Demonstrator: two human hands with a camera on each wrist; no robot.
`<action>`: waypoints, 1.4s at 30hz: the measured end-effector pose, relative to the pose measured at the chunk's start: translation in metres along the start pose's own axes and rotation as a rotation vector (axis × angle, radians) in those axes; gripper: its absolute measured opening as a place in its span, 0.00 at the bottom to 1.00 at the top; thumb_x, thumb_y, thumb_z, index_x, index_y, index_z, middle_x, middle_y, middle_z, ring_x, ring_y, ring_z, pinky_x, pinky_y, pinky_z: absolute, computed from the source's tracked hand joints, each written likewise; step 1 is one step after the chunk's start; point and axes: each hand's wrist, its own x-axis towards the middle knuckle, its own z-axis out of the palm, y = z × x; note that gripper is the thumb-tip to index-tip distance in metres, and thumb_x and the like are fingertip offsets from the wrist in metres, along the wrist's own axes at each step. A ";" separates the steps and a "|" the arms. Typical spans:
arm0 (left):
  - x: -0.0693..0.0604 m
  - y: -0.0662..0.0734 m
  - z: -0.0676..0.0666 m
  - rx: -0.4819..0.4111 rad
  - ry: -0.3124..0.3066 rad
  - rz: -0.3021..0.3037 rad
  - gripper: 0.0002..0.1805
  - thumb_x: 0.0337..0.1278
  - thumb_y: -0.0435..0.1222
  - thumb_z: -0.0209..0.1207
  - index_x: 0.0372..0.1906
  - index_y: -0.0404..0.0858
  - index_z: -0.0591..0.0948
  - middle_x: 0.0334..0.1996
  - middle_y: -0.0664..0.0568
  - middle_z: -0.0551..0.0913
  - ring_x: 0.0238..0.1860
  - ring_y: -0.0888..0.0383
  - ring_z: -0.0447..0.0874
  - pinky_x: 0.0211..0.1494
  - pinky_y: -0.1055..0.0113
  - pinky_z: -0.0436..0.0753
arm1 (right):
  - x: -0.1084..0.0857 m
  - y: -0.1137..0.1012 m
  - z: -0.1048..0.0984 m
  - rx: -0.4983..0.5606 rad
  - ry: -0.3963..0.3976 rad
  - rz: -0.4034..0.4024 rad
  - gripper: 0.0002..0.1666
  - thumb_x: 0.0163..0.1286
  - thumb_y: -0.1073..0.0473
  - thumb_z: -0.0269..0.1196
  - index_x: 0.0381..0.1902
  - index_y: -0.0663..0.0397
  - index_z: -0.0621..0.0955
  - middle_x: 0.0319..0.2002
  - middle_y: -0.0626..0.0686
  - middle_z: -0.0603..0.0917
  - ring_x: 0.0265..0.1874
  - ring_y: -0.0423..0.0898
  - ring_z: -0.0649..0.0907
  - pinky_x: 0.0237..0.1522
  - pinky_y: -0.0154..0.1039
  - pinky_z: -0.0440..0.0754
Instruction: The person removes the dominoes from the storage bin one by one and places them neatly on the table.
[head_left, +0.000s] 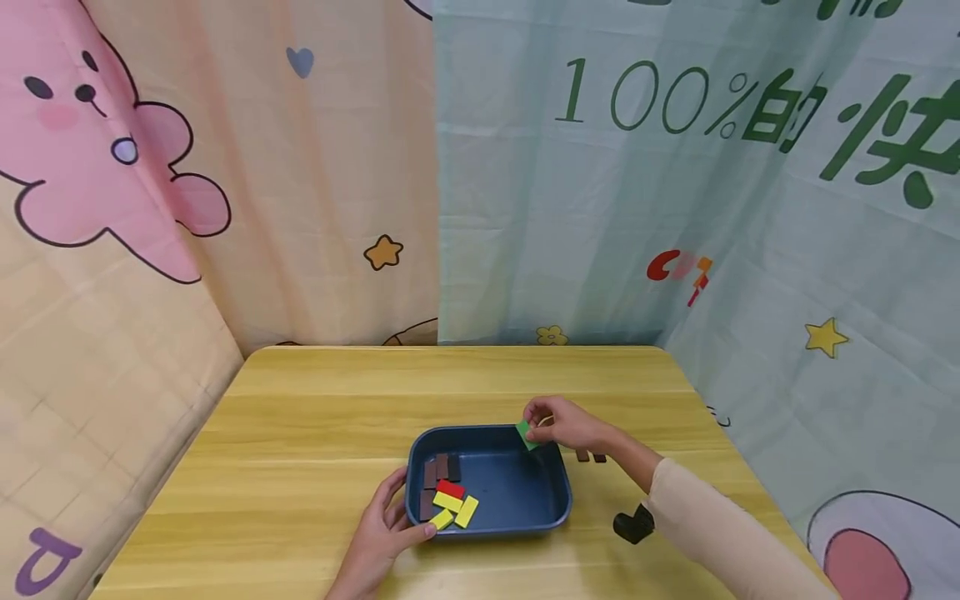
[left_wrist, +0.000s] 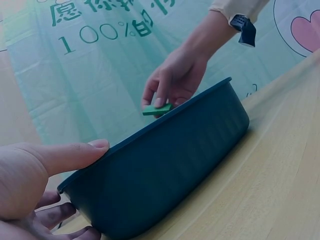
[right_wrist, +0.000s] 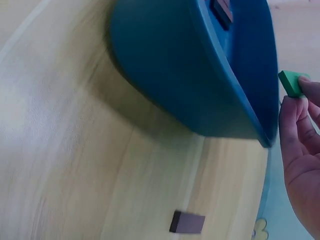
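A dark blue rectangular tub (head_left: pixel 510 492) stands on the table. My left hand (head_left: pixel 382 521) grips its near left corner, thumb over the rim and the other fingers against the outer wall. Above the tub's far right corner, my right hand (head_left: pixel 567 425) pinches a flat green block (head_left: pixel 527 435) between thumb and fingers. In the right wrist view the green block (right_wrist: pixel 291 83) is held just beyond the rim. Inside the tub, at its left end, lie several dark brown blocks (head_left: pixel 430 475), a blackish block (head_left: pixel 453 468), a red block (head_left: pixel 450 489) and three yellow blocks (head_left: pixel 467 512).
Two dark brown blocks (head_left: pixel 582 456) lie on the wooden table (head_left: pixel 322 417) right of the tub, partly behind the right forearm. A black device (head_left: pixel 633 523) sits at the right wrist by the sleeve. Printed curtains (head_left: pixel 337 167) hang behind and beside the table.
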 end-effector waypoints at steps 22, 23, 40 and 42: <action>-0.003 -0.002 0.001 -0.005 0.037 -0.013 0.53 0.49 0.22 0.75 0.79 0.38 0.60 0.76 0.34 0.62 0.72 0.35 0.66 0.64 0.55 0.80 | -0.051 0.059 -0.053 0.182 0.219 0.161 0.13 0.72 0.68 0.67 0.47 0.70 0.75 0.38 0.59 0.78 0.38 0.55 0.85 0.50 0.58 0.86; -0.003 -0.002 0.001 0.001 0.040 -0.017 0.53 0.49 0.22 0.75 0.79 0.38 0.60 0.76 0.34 0.61 0.72 0.34 0.66 0.64 0.54 0.79 | -0.054 0.062 -0.054 0.183 0.231 0.169 0.14 0.72 0.68 0.67 0.48 0.70 0.75 0.38 0.59 0.79 0.38 0.54 0.85 0.49 0.56 0.87; -0.002 0.001 0.000 0.009 0.028 -0.028 0.54 0.49 0.22 0.75 0.80 0.38 0.59 0.77 0.33 0.60 0.72 0.33 0.65 0.66 0.53 0.77 | -0.088 0.106 -0.066 0.184 0.292 0.323 0.11 0.71 0.71 0.66 0.46 0.72 0.76 0.39 0.61 0.81 0.37 0.51 0.86 0.43 0.46 0.89; -0.002 0.001 0.000 0.015 0.032 -0.032 0.54 0.49 0.21 0.75 0.80 0.38 0.59 0.77 0.32 0.60 0.72 0.33 0.66 0.66 0.53 0.78 | -0.088 0.107 -0.065 0.187 0.294 0.338 0.11 0.71 0.72 0.66 0.46 0.71 0.76 0.39 0.61 0.80 0.37 0.51 0.86 0.42 0.45 0.89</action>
